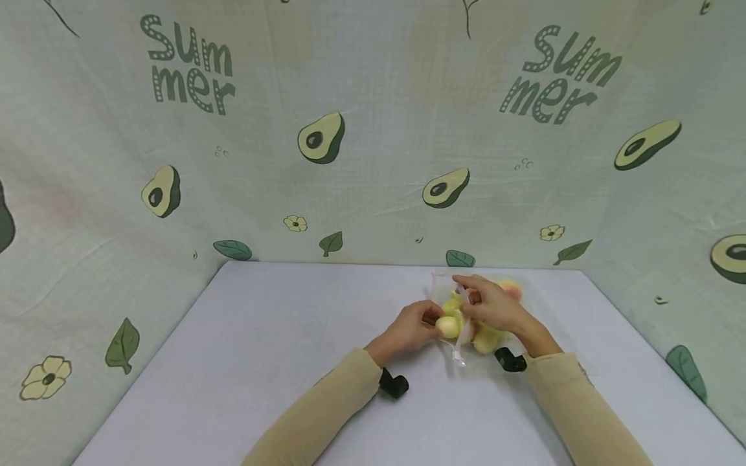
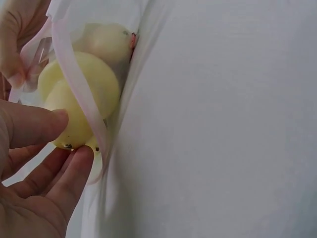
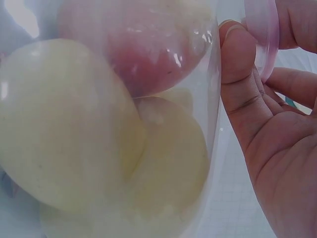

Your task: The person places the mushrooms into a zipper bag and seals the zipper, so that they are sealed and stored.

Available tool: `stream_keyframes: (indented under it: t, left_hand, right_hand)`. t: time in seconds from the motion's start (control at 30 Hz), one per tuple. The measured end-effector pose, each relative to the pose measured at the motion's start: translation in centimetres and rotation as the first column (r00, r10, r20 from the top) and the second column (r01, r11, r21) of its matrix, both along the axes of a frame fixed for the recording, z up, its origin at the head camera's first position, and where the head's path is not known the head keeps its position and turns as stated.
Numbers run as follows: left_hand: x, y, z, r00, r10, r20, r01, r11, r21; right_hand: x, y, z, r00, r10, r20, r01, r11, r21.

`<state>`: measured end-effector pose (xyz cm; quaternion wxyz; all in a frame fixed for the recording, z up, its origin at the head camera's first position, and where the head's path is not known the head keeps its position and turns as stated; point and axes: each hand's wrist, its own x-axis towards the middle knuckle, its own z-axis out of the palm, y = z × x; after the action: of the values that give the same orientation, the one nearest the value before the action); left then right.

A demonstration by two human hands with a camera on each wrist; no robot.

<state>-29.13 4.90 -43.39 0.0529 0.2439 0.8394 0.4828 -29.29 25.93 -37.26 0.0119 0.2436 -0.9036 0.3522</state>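
Observation:
A clear plastic bag with a pale pink zip strip (image 2: 74,74) lies towards the right of the table, several fruits inside it. My left hand (image 1: 410,327) pinches a pale yellow fruit (image 1: 447,327) at the bag's mouth, thumb on one side and fingertips beneath. In the left wrist view part of this fruit lies behind the strip. My right hand (image 1: 494,304) holds the edge of the mouth between thumb and fingers. Through the film, the right wrist view shows large yellow fruits (image 3: 64,124) and a reddish one (image 3: 148,49).
Both hands work above a white table (image 1: 291,336). Behind and beside it hangs a pale cloth (image 1: 373,84) printed with avocados and leaves. Black wrist cameras, the left one (image 1: 394,384) and the right one (image 1: 510,360), sit under the forearms.

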Motion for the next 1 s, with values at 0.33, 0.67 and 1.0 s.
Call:
stream_keyframes:
  t: [0.33,0.67,1.0]
  left_hand:
    - [0.1,0.2,0.3,1.0,0.002,0.001,-0.002,1.0,-0.001]
    - [-0.2,1.1,0.1,1.0,-0.001,0.015,0.0,0.999,0.033]
    - [-0.2,1.1,0.1,1.0,0.012,0.016,-0.014,0.998,0.064]
  right_hand:
    - [0.0,0.1,0.0,1.0,0.01,-0.007,-0.01,1.0,-0.009]
    - [-0.1,0.0,0.2,1.0,0.007,0.02,-0.007,1.0,-0.02]
    - [-0.1,0.0,0.2,0.998,0.012,0.068,-0.009,0.999,-0.044]
